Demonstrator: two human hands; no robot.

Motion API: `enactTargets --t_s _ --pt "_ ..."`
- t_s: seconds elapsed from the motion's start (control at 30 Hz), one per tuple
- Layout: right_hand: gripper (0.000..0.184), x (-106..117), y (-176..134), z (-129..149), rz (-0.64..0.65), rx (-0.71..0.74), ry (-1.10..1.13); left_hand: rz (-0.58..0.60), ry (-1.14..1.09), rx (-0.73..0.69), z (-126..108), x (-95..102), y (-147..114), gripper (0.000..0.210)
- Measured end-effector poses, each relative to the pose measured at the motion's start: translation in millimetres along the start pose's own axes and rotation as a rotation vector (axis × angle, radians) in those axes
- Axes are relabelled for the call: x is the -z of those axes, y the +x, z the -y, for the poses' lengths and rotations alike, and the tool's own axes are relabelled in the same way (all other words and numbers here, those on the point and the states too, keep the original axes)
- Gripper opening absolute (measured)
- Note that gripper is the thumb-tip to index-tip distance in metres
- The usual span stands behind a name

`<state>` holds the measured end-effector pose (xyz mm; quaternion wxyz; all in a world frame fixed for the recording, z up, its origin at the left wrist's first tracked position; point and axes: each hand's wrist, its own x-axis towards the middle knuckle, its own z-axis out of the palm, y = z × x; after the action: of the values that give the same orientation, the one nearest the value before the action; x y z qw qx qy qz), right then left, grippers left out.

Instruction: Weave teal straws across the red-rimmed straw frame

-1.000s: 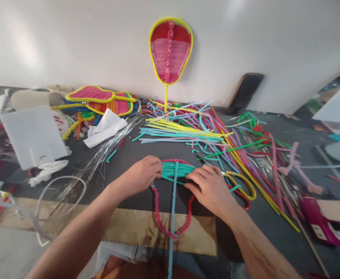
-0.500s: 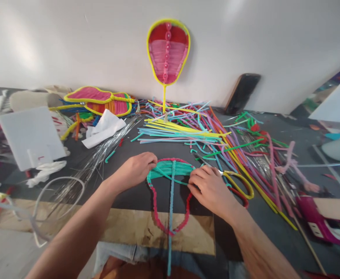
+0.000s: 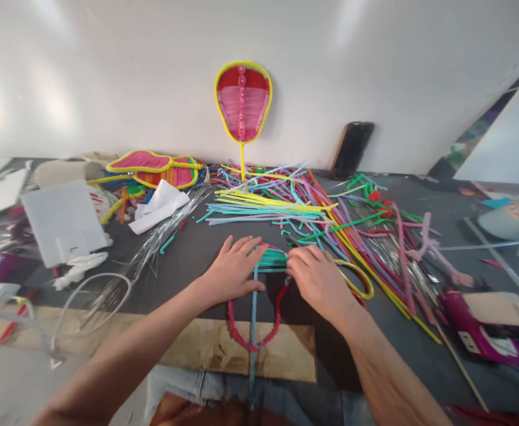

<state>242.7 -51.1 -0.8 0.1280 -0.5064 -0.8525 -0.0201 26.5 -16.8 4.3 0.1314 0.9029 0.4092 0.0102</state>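
A pipe-cleaner frame, crimson and rounded, lies on the dark table before me. Down its middle runs a light-blue pipe-cleaner stem, reaching past the bottom toward my lap. Rows of teal pipe cleaner fill the top of the frame. My left hand lies open across the upper left, fingers spread over the teal rows and thumb near the stem. At the upper right edge, the fingers of my right hand are pinched on the teal pipe cleaner; their tips are partly hidden. Yellow-handled scissors lie just beyond that hand.
Loose pipe cleaners are piled along the back. A finished pink piece with yellow rim stands against the wall, near a phone. Silvery wires and white paper lie left; a purple glue gun lies right.
My left hand has gone from a pinch at the frame's left edge to lying spread over its upper left. My right hand stays at the right edge. The view has shifted slightly.
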Motion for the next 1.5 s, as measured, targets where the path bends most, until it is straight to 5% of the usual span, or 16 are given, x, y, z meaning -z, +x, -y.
enactTargets --t_s 0.13,0.33,0.57,0.73,0.83,0.97,1.2,1.4,1.5 --pt "0.012 11.1 -8.6 -34.4 -0.156 -0.186 -0.036 0.042 -0.028 0.043 1.2 6.5 6.0 0.074" --pt "0.009 18.8 -13.4 -59.8 -0.413 -0.571 0.165 0.033 -0.112 0.173 19.7 19.1 39.9 0.039" --pt "0.018 25.3 -8.3 -43.4 -0.613 -0.579 0.436 0.229 -0.247 0.046 33.1 27.5 58.9 0.026" --pt "0.022 24.1 -9.8 -46.2 -0.636 -0.581 0.511 0.343 -0.383 0.012 40.4 38.8 50.4 0.024" --pt "0.022 21.8 -9.9 -49.0 -0.629 -0.593 0.784 0.358 -0.520 -0.007 44.6 52.4 45.8 0.027" --pt "0.023 17.8 -9.1 -49.2 -0.594 -0.560 1.244 0.309 -0.691 -0.068 42.7 74.4 38.1 0.025" --pt "0.019 12.1 -4.9 -42.8 -0.516 -0.541 1.533 0.143 -0.892 -0.128 33.9 101.1 12.5 0.027" --pt "0.018 5.6 -2.5 -42.7 -0.489 -0.551 1.538 -0.014 -1.172 0.036 58.9 68.2 11.4 0.034" --pt "0.018 6.8 -2.8 -43.6 -0.498 -0.543 1.540 -0.130 -0.961 0.250 66.8 46.8 13.8 0.035"
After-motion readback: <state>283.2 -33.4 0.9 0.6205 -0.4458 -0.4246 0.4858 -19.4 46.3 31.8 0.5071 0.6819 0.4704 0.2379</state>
